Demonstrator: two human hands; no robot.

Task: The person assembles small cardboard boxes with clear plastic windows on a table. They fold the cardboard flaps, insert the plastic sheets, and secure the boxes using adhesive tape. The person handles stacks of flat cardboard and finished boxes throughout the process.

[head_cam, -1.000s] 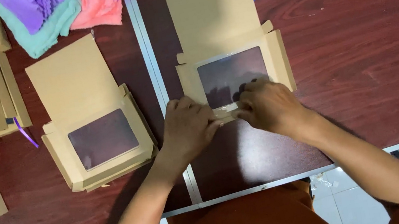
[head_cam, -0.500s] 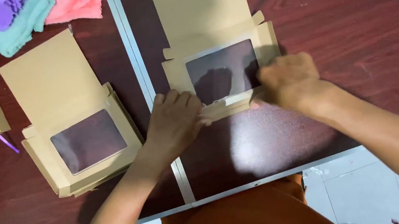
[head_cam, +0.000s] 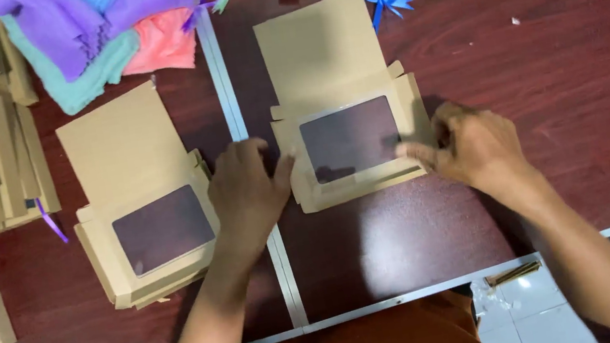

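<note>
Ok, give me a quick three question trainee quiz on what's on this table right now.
1. True or false: both hands touch the same flat windowed box.
2. What lies top left behind the other windowed box? A) folded coloured cloths B) glass jars C) a laptop
3. Which hand is at the middle box's right edge?

Key:
1. True: left hand and right hand flank it.
2. A, the cloths.
3. The right hand.

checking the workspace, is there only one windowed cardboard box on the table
No, two lie there: one windowed box between both hands, another windowed box left of it.
</note>
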